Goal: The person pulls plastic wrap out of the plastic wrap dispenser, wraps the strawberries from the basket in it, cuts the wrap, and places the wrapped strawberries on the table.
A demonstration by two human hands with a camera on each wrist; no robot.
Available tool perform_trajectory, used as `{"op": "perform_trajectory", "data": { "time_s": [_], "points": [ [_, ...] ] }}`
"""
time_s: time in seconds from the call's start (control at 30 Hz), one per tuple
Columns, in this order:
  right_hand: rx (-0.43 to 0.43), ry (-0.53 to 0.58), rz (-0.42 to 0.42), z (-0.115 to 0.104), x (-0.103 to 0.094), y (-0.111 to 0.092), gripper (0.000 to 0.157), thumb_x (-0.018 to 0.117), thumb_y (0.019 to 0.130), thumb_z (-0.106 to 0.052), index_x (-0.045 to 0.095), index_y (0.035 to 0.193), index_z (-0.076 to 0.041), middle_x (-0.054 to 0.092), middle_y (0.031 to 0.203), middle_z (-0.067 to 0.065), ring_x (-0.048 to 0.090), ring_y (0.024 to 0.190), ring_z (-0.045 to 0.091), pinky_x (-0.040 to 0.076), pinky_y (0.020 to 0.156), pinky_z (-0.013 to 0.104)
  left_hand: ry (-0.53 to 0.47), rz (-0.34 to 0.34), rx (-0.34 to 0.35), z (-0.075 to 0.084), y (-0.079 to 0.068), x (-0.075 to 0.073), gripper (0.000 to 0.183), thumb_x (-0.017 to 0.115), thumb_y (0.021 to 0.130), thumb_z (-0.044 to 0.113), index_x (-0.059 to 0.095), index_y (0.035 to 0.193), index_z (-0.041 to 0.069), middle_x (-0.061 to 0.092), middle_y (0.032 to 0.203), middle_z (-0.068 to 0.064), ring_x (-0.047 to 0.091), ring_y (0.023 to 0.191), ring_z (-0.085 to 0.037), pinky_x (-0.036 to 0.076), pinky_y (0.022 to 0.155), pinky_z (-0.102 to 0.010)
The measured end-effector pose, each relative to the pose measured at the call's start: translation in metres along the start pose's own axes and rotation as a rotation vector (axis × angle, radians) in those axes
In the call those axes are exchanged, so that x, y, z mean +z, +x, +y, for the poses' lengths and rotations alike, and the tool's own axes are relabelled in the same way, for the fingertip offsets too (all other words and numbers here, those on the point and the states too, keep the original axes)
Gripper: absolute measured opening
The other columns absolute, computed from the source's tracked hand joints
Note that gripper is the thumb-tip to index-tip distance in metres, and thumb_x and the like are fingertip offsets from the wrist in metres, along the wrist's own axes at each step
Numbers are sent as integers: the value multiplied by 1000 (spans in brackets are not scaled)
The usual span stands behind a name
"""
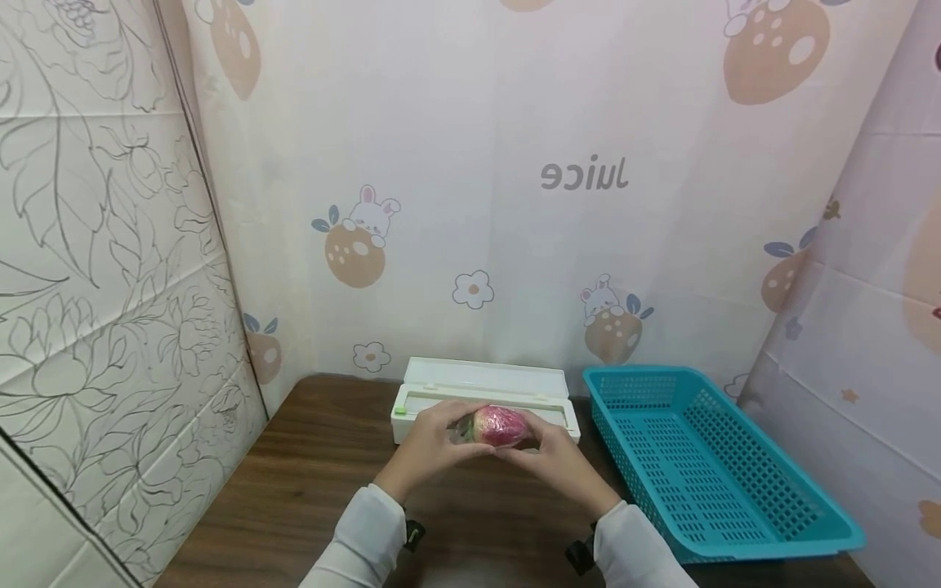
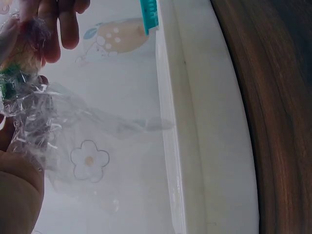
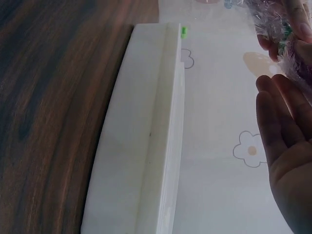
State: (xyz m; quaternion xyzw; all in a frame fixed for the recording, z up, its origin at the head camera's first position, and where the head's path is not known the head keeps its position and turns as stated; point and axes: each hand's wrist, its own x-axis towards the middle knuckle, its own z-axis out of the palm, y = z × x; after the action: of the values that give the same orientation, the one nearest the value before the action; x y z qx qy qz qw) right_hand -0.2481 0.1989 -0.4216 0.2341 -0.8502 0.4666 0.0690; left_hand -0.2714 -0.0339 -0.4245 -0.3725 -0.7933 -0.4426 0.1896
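Between both hands, above the front of a white film dispenser box (image 1: 481,408), is a pink fruit (image 1: 500,426) with a paler left part and a green end, wrapped in clear plastic film. My left hand (image 1: 434,445) grips its left end between thumb and fingers. On the other end, my right hand (image 1: 547,449) pinches it with thumb and forefinger, while other fingers stretch out straighter in the right wrist view. Crinkled plastic film (image 2: 36,117) bunches at the left palm, with a loose tail trailing off. The fruit's exact kind is hard to tell under the film.
The dispenser's lid (image 1: 485,377) stands raised at the back, with a green tab (image 1: 400,411) at its left end. A teal perforated basket (image 1: 691,465) sits on the right of the dark wooden table (image 1: 294,490). Patterned cloth (image 1: 470,204) hangs behind.
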Motion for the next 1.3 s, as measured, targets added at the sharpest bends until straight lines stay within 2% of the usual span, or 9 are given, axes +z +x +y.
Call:
{"op": "perform_trajectory", "data": {
  "time_s": [0.13,0.23,0.37,0.43,0.57,0.7,0.97,1.07,1.3],
  "points": [
    [8,2,-12,-3,0,0,58,73,93,-33,50,144,-20,63,131,3,63,112,18,53,94,40,32,25,12,-2,1,-1,61,86,78,37,66,133,17,66,126,6,60,116,-10,52,97,-33],
    [57,43,-34,-5,0,0,55,64,99,-34,45,148,-19,59,138,6,59,120,21,51,98,43,62,34,-1,-1,0,-2,61,86,78,36,66,133,17,67,124,4,61,115,-11,52,97,-35],
    [119,88,-18,-9,3,2,53,61,100,-42,49,145,-17,62,132,7,61,117,22,53,95,44,79,28,-6,0,0,-1,62,87,77,34,66,133,16,67,124,3,60,114,-11,52,96,-35],
    [134,56,14,-11,5,3,54,63,98,-46,52,142,-17,65,128,4,62,114,19,53,95,44,79,23,0,1,1,-1,63,88,77,32,66,133,15,67,123,2,60,114,-11,53,95,-34],
    [134,47,10,-12,6,4,53,61,99,-46,53,141,-15,64,129,5,61,113,17,51,97,44,82,28,6,1,1,0,63,89,76,29,67,132,14,67,123,2,60,113,-11,53,95,-33],
    [126,132,-59,-12,4,3,49,51,105,-40,48,145,-12,61,131,9,60,113,21,52,96,45,63,46,2,0,0,0,62,89,76,31,68,131,14,68,122,3,61,111,-11,54,93,-33],
    [99,252,-155,-10,-1,4,56,29,111,-40,35,154,-6,46,148,15,54,119,27,50,97,45,32,40,-9,-2,-2,-2,61,87,77,37,68,130,14,67,124,5,60,114,-10,52,96,-34],
    [103,268,-163,-8,-2,4,55,27,111,-41,33,156,-9,43,150,13,52,121,27,49,98,46,22,32,-23,-3,-2,-2,62,87,76,38,68,131,15,67,124,6,60,114,-8,52,96,-33],
    [77,230,-154,-7,-1,4,50,27,111,-40,33,155,-19,45,147,14,60,114,26,50,97,43,18,36,-17,-2,-1,-2,61,85,77,42,68,131,18,67,123,7,60,113,-8,53,94,-32]
  ]
}}
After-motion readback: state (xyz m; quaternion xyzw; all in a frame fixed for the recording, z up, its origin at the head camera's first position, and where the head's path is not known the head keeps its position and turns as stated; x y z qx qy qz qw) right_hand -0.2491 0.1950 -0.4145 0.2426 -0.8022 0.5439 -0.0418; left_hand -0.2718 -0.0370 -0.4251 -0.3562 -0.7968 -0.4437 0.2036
